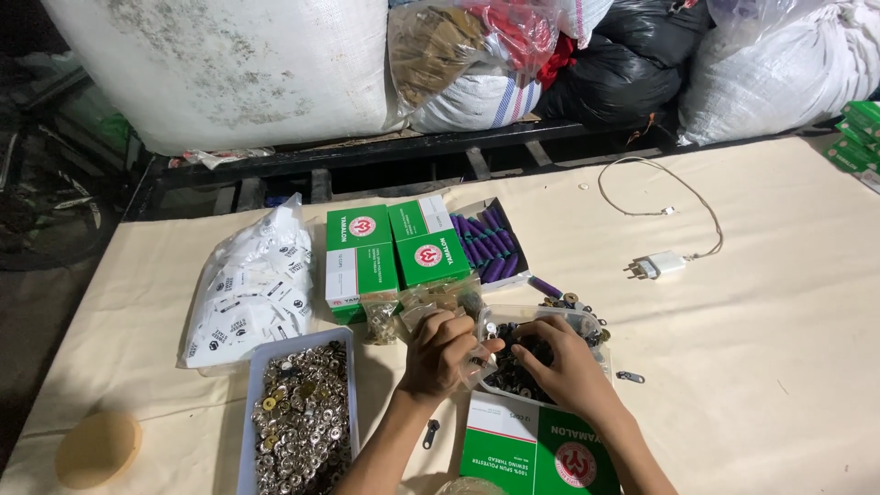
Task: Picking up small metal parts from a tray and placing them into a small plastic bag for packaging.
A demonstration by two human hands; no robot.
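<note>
- The surface [752, 367] carries green boxes [394, 247] and a tray of silver buttons [301, 417].
- Clear container [536, 353] of small dark parts sits under both hands.
- Left hand [438, 353] — grip curled together on a small piece, which I cannot make out.
- Right hand [564, 367] — fingers pinching among the dark parts; better to pick one at a time.

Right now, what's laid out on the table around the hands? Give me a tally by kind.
Green boxes beside the hands: 3
Open box of purple thread spools: 1
Clear trays of small metal parts: 2
Bag of white labels: 1
White charger with cable: 1
Round wooden disc: 1
Total: 9
</note>
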